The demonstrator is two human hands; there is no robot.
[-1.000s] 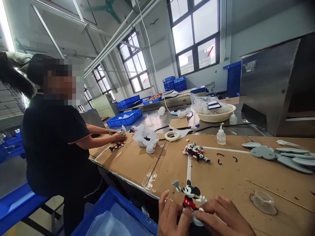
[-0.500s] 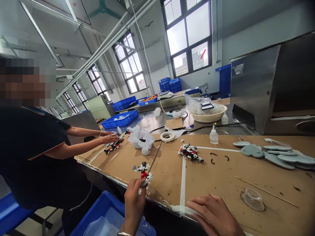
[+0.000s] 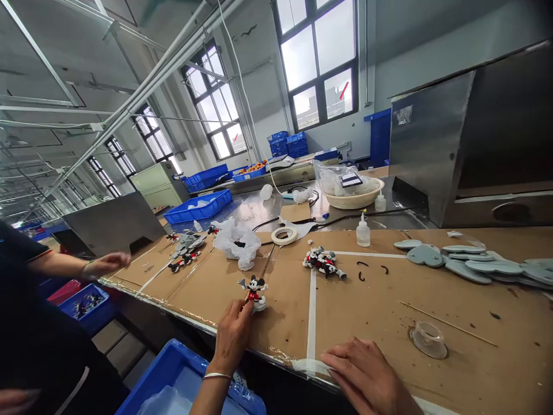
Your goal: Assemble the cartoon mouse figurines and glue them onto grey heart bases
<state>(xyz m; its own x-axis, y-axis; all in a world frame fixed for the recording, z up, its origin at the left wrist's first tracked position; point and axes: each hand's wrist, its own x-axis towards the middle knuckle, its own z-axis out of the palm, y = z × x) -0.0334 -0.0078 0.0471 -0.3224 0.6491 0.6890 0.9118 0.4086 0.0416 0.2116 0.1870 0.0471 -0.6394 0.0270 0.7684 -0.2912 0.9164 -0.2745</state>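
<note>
My left hand [image 3: 231,334] reaches forward over the cardboard-covered table [image 3: 380,311] and its fingers close on the base of a small mouse figurine [image 3: 256,291] in red shorts, which stands upright on the cardboard. My right hand [image 3: 367,377] lies flat, fingers together, at the table's near edge by a strip of white tape, holding nothing. A heap of the same figurines [image 3: 323,262] lies further back at the middle.
A co-worker's arm [image 3: 93,266] reaches in from the left near more figurines [image 3: 185,253]. Grey flat parts [image 3: 470,265], a glue bottle [image 3: 363,233], a tape roll [image 3: 284,235], a crumpled plastic bag [image 3: 237,242], a clear cap [image 3: 427,337], a basket [image 3: 354,199] and a blue bin [image 3: 173,380] are in view.
My left hand carried the figurine from the near edge out to the left and set it down on the cardboard. My right hand let go and came to rest flat. The co-worker drew back left.
</note>
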